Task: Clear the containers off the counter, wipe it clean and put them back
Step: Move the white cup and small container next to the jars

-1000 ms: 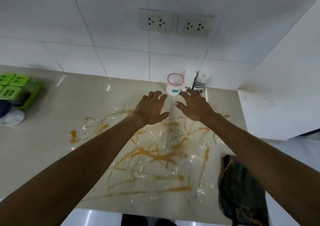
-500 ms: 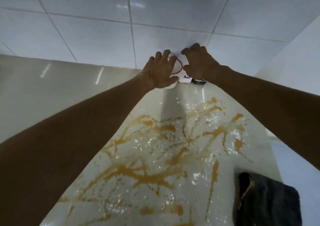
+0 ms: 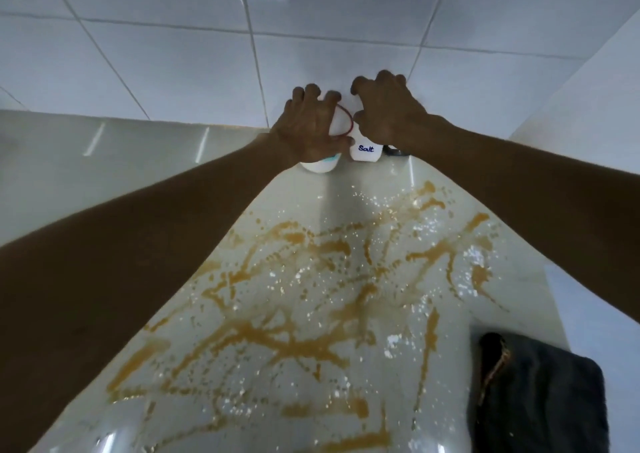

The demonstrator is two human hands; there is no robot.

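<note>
Three containers stand against the tiled back wall. My left hand (image 3: 308, 130) curls over the white red-rimmed container (image 3: 320, 165), fingers over its top. My right hand (image 3: 388, 113) grips the white container labelled "Salt" (image 3: 366, 149) from above; only its lower part shows. A dark container (image 3: 394, 151) peeks out just right of the salt one, mostly hidden under my right hand. The pale counter (image 3: 121, 161) in front carries orange-brown sauce streaks (image 3: 294, 341) and scattered white grains.
A dark cloth (image 3: 533, 400) lies at the counter's front right corner. A white side panel (image 3: 595, 81) closes the counter on the right. White wall tiles (image 3: 173, 54) rise behind the containers.
Both hands reached forward from above the spill to the containers at the wall and their fingers curled round them. The view moved closer and tilted down.
</note>
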